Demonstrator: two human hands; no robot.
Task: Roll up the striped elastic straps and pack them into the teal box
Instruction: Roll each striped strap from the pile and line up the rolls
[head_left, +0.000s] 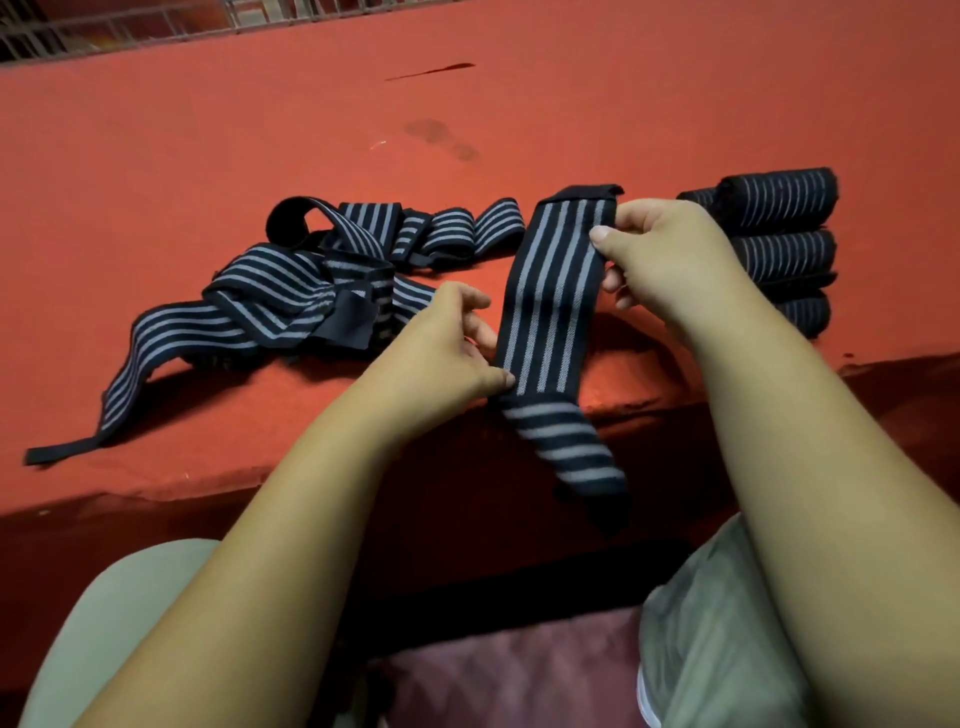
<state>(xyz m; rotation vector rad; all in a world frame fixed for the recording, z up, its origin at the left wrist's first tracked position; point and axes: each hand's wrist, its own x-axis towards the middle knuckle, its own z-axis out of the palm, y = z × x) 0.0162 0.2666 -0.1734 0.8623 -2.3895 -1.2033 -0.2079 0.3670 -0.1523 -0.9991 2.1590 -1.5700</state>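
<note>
Alignment of the strap (550, 306) governs your next roll: its long axis runs from upper centre of the frame to lower centre, tail hanging past the table (623, 104) edge; your right hand (670, 260) pinches the upper end; your left hand (441, 353) pinches its frame-left edge lower down (nearer the tail); rolled straps (779, 208) lie at frame right, partly hidden behind your right hand; loose straps (291, 291) lie at frame left; teal box is not in view.

No text, label or number can be read — only stripes (on the straps (556, 291))
</note>
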